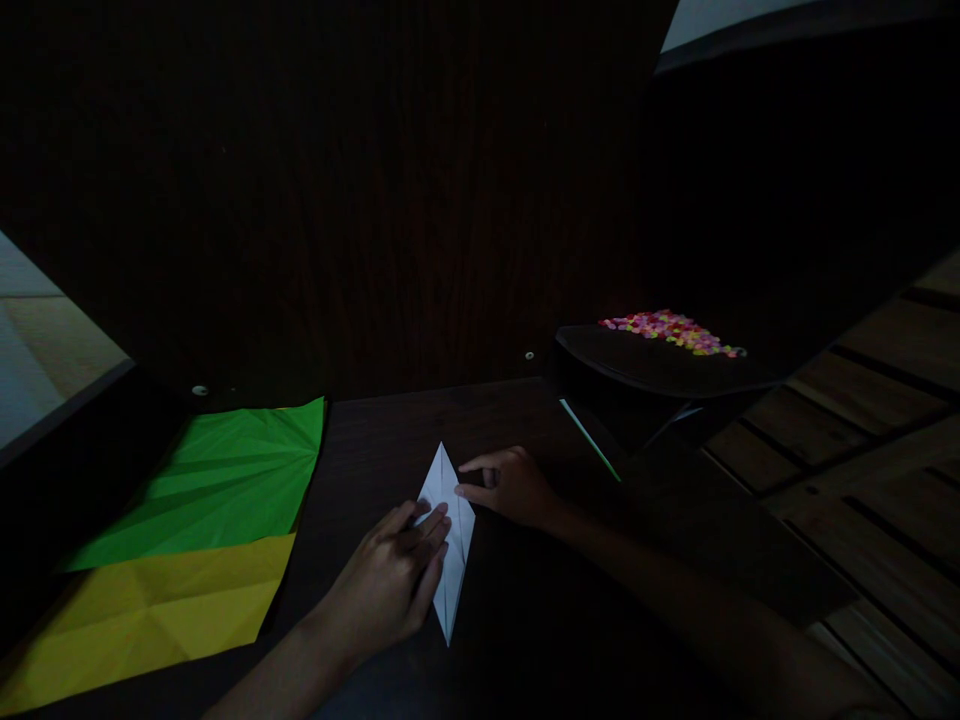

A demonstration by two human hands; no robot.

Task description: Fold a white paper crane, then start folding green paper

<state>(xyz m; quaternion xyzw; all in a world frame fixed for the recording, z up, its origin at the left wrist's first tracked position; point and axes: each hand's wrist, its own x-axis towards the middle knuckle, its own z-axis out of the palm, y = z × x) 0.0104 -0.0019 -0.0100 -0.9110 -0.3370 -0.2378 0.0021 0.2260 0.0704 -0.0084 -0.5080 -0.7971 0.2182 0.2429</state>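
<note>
A white paper [452, 520], folded into a narrow kite shape, lies on the dark table [540, 620] in front of me. My left hand [394, 585] rests flat on its left side, fingers together and pressing down. My right hand [510, 485] touches the paper's right edge with the index fingertip, the other fingers curled. Neither hand lifts the paper.
A creased green sheet [217, 480] and a creased yellow sheet [150, 610] lie at the left. A dark tray [660, 370] with small coloured pieces [671, 330] stands at the back right, a thin green-white strip [589, 438] beside it. Wooden slats [877, 440] are at the right.
</note>
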